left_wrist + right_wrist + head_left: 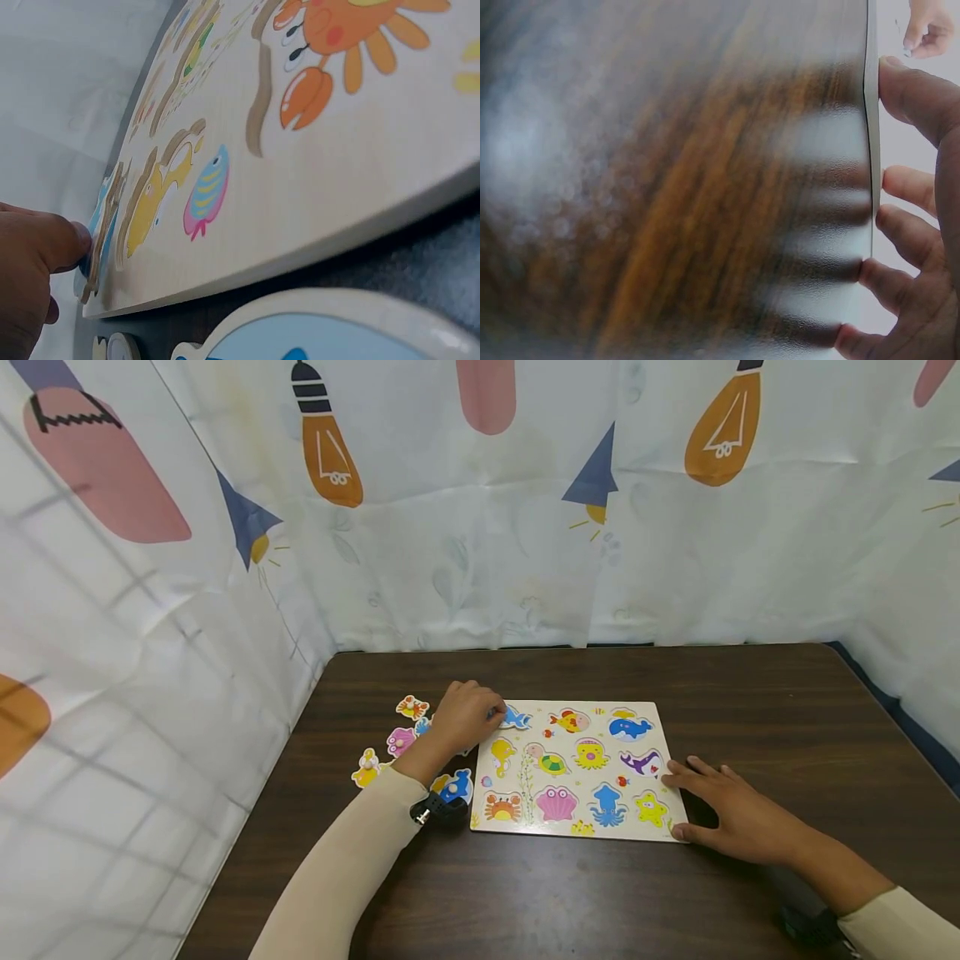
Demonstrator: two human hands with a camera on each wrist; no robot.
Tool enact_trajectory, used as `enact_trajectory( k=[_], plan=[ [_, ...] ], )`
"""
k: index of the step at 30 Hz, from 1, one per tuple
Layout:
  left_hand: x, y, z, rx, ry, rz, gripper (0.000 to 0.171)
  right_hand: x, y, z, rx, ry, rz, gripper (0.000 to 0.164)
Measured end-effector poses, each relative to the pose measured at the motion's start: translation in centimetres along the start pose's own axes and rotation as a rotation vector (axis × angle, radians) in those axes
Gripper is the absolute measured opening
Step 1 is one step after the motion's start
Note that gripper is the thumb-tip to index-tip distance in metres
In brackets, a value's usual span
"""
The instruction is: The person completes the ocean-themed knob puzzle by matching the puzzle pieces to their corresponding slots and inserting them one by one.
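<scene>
A wooden peg puzzle board with sea-animal pictures lies on the table. My left hand is at its far left corner, beside a blue fish-like shape. The left wrist view shows the left hand pinching a blue-faced wooden puzzle piece, tilted on edge over the board's corner; most of its face is hidden. My right hand rests at the board's right edge, fingers spread and fairly straight, the thumb at the near corner. The right wrist view shows the right hand's fingertips along that edge.
Left of the board lie several loose pieces: an orange fish, a pink shell, a yellow one and a blue one near the left wrist. Patterned white curtains hang behind and left of the brown table.
</scene>
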State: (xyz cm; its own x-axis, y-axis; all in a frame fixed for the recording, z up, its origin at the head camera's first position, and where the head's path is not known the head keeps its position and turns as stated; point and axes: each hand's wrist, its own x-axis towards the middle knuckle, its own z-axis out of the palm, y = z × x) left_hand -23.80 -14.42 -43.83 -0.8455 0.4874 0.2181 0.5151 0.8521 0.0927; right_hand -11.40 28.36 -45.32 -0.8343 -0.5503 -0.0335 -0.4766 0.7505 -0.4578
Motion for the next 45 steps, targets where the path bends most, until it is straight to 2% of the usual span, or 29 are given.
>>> enact_trajectory(
  k=[9, 23, 31, 38, 45],
  plan=[
    [0.5, 0.2, 0.7, 0.013, -0.03, -0.027, 0.012, 0.0, -0.1, -0.1, 0.0, -0.001, 0.001, 0.076],
    [0.5, 0.5, 1.0, -0.012, -0.02, -0.035, 0.011, 0.0, -0.1, 0.1, -0.013, 0.004, 0.001, 0.077],
    [0.5, 0.6, 0.5, -0.013, -0.062, -0.06, 0.016, 0.0, 0.0, 0.0, -0.005, 0.001, 0.002, 0.076],
    [-0.1, 0.3, -0.4, -0.021, -0.075, -0.081, 0.018, -0.2, 0.0, 0.1, 0.001, 0.014, 0.005, 0.077],
    [-1.5, -0.4, -1.0, -0.033, -0.065, -0.075, 0.016, -0.2, 0.0, 0.2, 0.0, 0.019, 0.009, 0.078]
  ],
)
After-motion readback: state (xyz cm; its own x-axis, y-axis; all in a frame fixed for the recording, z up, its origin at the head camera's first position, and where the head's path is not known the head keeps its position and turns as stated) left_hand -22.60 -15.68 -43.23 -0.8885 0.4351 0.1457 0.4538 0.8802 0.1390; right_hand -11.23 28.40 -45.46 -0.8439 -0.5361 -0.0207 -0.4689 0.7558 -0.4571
